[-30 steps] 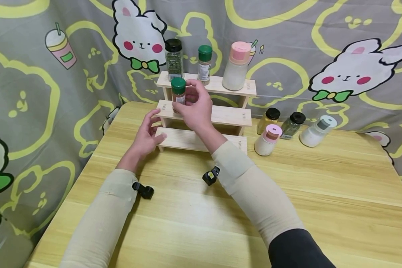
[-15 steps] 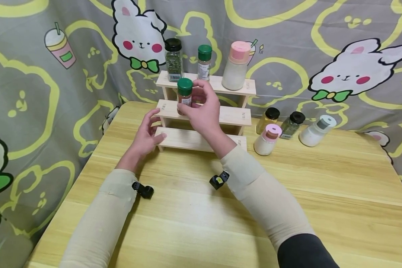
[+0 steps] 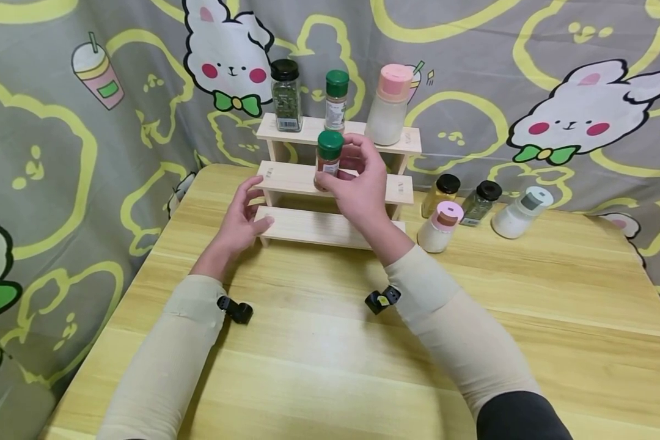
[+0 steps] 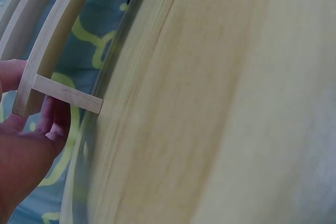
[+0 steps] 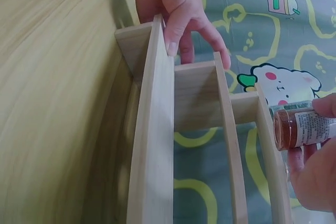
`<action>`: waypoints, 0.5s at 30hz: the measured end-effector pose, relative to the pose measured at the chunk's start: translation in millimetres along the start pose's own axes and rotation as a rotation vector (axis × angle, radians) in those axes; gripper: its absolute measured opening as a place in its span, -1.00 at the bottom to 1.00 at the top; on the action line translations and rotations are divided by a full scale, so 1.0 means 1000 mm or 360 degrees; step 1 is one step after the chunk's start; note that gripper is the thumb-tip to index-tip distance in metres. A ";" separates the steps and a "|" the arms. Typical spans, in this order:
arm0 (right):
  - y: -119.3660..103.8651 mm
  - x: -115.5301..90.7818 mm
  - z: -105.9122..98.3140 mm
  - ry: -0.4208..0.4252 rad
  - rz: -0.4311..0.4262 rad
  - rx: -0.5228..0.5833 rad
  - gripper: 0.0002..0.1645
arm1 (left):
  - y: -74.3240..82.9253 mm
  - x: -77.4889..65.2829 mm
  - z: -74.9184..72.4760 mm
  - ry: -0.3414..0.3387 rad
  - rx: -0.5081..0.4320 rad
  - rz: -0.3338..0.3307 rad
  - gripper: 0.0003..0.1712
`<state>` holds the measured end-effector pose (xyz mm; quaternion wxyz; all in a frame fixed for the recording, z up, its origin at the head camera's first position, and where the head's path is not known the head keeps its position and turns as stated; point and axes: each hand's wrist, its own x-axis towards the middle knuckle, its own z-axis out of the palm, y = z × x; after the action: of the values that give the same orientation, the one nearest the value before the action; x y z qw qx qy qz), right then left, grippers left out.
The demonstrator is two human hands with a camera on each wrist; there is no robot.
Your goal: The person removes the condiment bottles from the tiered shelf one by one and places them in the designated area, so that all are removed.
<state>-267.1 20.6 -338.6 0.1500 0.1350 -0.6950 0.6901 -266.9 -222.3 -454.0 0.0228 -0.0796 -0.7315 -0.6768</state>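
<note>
My right hand [image 3: 363, 180] pinches a small spice jar [image 3: 329, 157] with a green cap and reddish-brown contents. The jar is upright over the middle shelf of a three-step wooden rack [image 3: 294, 172]; in the right wrist view a gap shows between the jar's base [image 5: 283, 130] and that shelf. My left hand [image 3: 241, 217] grips the rack's left end, thumb on the lowest shelf and fingers reaching the middle one. In the left wrist view the hand [image 4: 31, 150] wraps the shelf end [image 4: 31, 90].
Along the top shelf stand a black-capped herb jar [image 3: 286, 98], a green-capped jar [image 3: 336, 104] and a pink-capped shaker [image 3: 387, 107]. Right of the rack are a yellow-filled jar [image 3: 433, 198], a pink-lidded shaker [image 3: 439, 229], a black-capped jar [image 3: 478, 205] and a white-lidded shaker [image 3: 519, 215]. A patterned curtain [image 3: 473, 36] hangs behind.
My right hand has carried the green-capped spice jar rightward along the middle shelf, from its left end toward its middle. The left hand has stayed on the rack.
</note>
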 end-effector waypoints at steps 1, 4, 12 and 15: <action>0.002 0.001 -0.003 0.0002 -0.0016 -0.0004 -0.35 | 0.001 0.000 0.000 -0.0001 0.0008 0.0003 0.00; 0.009 0.004 -0.012 0.0014 -0.0055 -0.0016 -0.35 | 0.009 -0.002 0.002 -0.0008 0.0004 -0.0019 -0.02; 0.008 0.003 -0.035 0.0063 -0.0074 -0.0082 -0.36 | 0.005 0.000 0.000 -0.0009 -0.0001 -0.0051 -0.02; 0.008 0.002 -0.043 0.0085 -0.0073 -0.0096 -0.36 | 0.002 0.001 0.000 -0.0002 0.0004 -0.0046 -0.01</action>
<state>-271.2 63.7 -345.0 0.1881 0.1278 -0.7081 0.6685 -267.3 -222.4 -452.3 0.0126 -0.0694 -0.7335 -0.6761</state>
